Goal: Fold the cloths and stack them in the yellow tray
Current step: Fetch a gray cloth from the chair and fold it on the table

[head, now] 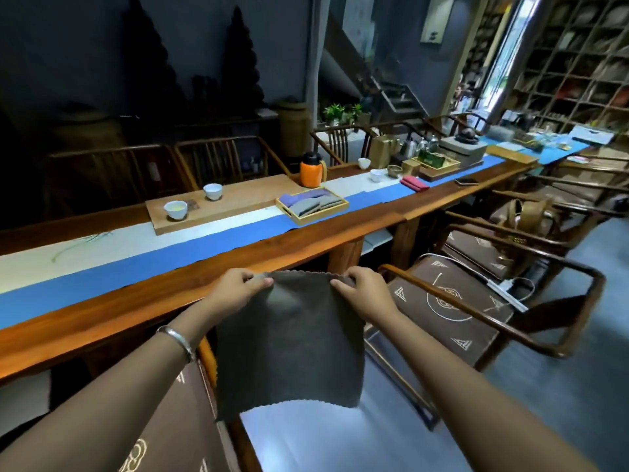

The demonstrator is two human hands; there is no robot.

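Below both sets of fingers hangs the brown scallop-edged square cloth [289, 342], left hand [238, 287] and right hand [362, 292] pinching its top corners. Keep edges level, fold evenly. Yellow wooden tray [335, 210] sits well beyond fingertips.

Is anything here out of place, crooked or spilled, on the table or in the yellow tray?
Nothing is spilled or damaged. The folded cloths in the yellow tray lean overlapping, not in a flat stack. A folded red cloth lies outside it on the table.
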